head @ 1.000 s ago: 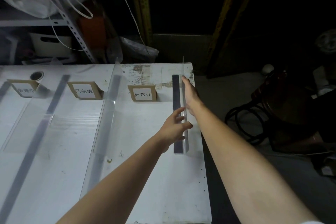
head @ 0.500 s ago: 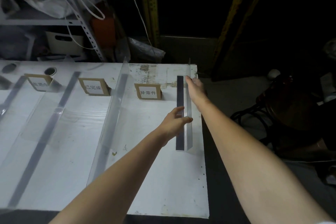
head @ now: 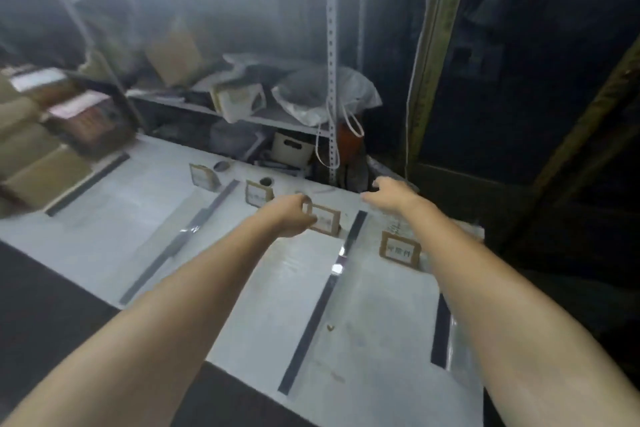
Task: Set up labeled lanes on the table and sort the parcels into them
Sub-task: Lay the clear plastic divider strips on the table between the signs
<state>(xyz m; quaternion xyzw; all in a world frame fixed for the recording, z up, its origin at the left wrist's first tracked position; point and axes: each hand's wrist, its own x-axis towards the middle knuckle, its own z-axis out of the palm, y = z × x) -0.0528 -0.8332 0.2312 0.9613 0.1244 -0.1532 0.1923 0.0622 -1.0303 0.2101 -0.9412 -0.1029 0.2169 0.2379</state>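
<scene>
The view is blurred by motion. A white table [head: 381,329] carries several dark strips, such as the middle strip [head: 325,291] and the right strip [head: 441,333], which has a clear divider standing on it. Brown label cards stand along the far edge: one [head: 202,177], another [head: 258,194], a third [head: 325,220] and the rightmost [head: 400,250]. My left hand [head: 292,215] hovers with loosely curled fingers just left of the third card, holding nothing. Farther back, my right hand [head: 391,198] hangs in the air, fingers spread. Cardboard parcels [head: 31,149] are stacked at the far left.
A metal shelf [head: 249,118] with bags and boxes stands behind the table. A dark doorway lies to the right. The table's near edge runs diagonally across the lower left, with dark floor beyond it.
Both hands have let go of the rightmost clear divider and swung left and up over the label cards. My head has turned left, bringing the parcels and shelf into view.
</scene>
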